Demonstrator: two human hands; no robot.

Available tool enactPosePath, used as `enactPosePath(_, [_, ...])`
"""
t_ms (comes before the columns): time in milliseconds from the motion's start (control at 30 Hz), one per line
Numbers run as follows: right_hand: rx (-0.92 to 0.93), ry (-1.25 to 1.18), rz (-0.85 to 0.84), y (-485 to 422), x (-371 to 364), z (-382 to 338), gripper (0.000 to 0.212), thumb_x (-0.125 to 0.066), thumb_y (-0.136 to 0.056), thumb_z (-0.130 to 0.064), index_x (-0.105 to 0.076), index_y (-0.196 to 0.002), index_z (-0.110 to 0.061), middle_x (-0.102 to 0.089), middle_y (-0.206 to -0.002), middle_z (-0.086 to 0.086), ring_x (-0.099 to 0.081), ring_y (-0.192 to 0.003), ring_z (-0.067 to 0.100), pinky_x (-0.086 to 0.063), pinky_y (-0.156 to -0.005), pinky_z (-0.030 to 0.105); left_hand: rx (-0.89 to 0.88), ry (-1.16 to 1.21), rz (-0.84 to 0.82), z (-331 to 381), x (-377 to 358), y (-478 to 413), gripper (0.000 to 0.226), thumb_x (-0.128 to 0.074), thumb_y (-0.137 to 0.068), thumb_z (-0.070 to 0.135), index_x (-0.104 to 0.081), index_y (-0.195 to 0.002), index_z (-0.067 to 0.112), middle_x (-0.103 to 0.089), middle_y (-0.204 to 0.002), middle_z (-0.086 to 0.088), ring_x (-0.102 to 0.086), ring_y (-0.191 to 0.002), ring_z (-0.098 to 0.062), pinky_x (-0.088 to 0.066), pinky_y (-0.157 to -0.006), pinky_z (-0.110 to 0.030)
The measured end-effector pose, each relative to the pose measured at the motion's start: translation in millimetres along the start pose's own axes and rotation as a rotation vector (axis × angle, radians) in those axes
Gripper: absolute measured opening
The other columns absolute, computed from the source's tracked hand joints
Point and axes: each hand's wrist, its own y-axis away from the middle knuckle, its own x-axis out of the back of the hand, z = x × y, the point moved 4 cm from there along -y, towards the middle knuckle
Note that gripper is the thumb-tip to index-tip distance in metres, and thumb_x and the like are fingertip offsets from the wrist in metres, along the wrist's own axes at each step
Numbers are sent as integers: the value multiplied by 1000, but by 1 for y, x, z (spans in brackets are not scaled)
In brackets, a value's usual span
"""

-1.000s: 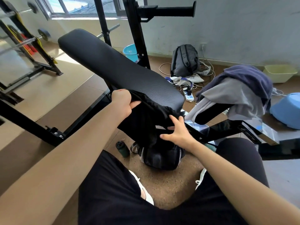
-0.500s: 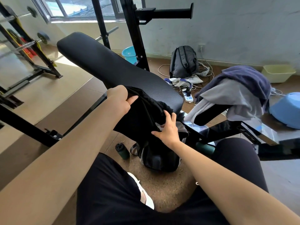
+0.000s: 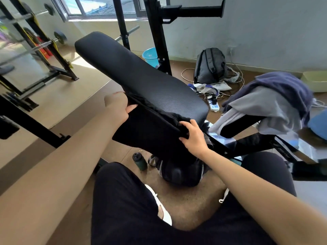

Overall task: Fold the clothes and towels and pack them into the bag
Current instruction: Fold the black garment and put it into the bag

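A black garment [image 3: 150, 131] hangs stretched flat between my two hands, just in front of the padded black bench [image 3: 138, 76]. My left hand [image 3: 117, 105] grips its upper left edge beside the bench's side. My right hand [image 3: 192, 137] grips its upper right corner by the bench's near end. Below the garment a black bag [image 3: 180, 172] sits on the floor between my legs, its top hidden by the cloth. A pile of grey and navy clothes [image 3: 272, 103] is draped over a bench arm at the right.
A dark green bottle [image 3: 139, 160] stands on the floor left of the bag. Behind the bench rise black rack posts [image 3: 157, 36]; a grey backpack [image 3: 209, 66], cables and a power strip [image 3: 213, 105] lie by the wall. Blue basins [image 3: 150, 55] sit beyond.
My right hand moved from pressing the bunched cloth to gripping its right corner. Both hands rose and spread, pulling the black garment out flat above the bag.
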Motion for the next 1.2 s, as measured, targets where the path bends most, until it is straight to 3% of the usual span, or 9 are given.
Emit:
enactPosePath(100, [77, 139, 24, -5, 34, 9, 44, -81, -80, -6, -71, -122, -13, -55, -107, 2, -62, -105, 29, -48, -94, 37, -94, -146, 129, -22, 22, -25, 29, -45, -100, -10, -67, -95, 9, -61, -100, -9, -66, -110, -30, -57, -56, -21])
enactPosePath(167, [136, 227, 16, -11, 57, 10, 33, -80, -82, -7, -75, -115, -12, -59, -97, 4, -64, -99, 32, -48, -87, 38, -104, -308, 183, -41, 36, -40, 36, -50, -90, -14, -67, -76, 15, -67, -112, -16, -69, -106, -35, -62, -65, -36])
enactPosePath(333, [282, 468, -31, -19, 105, -2, 22, -79, -85, -26, -76, -100, -10, -56, -99, 9, -58, -97, 33, -44, -83, 40, -131, -814, -151, -75, 46, -51, 28, -58, -90, -11, -75, -100, 9, -65, -105, -15, -63, -95, -30, -62, -85, -47])
enactPosePath(567, [484, 344, -282, 28, 116, -43, 24, -77, -76, -8, -53, -77, -13, -55, -78, -4, -53, -72, 16, -45, -66, 38, -152, -800, -235, -100, 40, -56, 38, -55, -89, -13, -71, -79, 19, -65, -92, -7, -62, -94, -26, -60, -77, -40])
enactPosePath(700, [495, 510, -626, 59, 84, -59, 60, -58, -86, -1, -46, -131, -39, -47, -102, -3, -50, -83, 20, -43, -75, 36, -135, -665, -183, -115, 17, -64, 36, -49, -93, -15, -70, -80, 12, -63, -91, -9, -62, -89, -25, -60, -70, -36])
enactPosePath(800, [437, 769, -838, 75, 65, -62, 105, -44, -92, 8, 2, -148, -68, -36, -105, 0, -52, -80, 24, -44, -71, 37, -153, -622, -192, -127, 3, -76, 45, -48, -85, -18, -72, -71, 17, -71, -93, -18, -68, -86, -31, -60, -65, -36])
enactPosePath(900, [343, 891, -910, 71, 50, -53, 106, -45, -90, 9, 2, -151, -64, -41, -108, 5, -56, -84, 25, -39, -63, 33, -173, -626, -215, -138, -9, -87, 46, -50, -81, -14, -72, -67, 23, -74, -91, -16, -71, -83, -31, -64, -73, -41])
enactPosePath(1033, [91, 816, -922, 46, 47, -24, 99, -51, -88, 2, -3, -159, -47, -55, -137, 14, -59, -115, 32, -49, -85, 34, -217, -629, -191, -145, -10, -95, 44, -61, -74, -9, -75, -63, 31, -72, -80, -1, -71, -87, -28, -63, -81, -40])
enactPosePath(1200, [-173, 465, -775, 26, 47, 19, 108, -65, -79, -2, -5, -160, -43, -39, -159, 5, -52, -130, 25, -53, -98, 34, -229, -598, -328, -156, -20, -58, 34, -58, -81, -17, -75, -88, 11, -69, -88, -7, -60, -81, -18, -48, -65, -20])
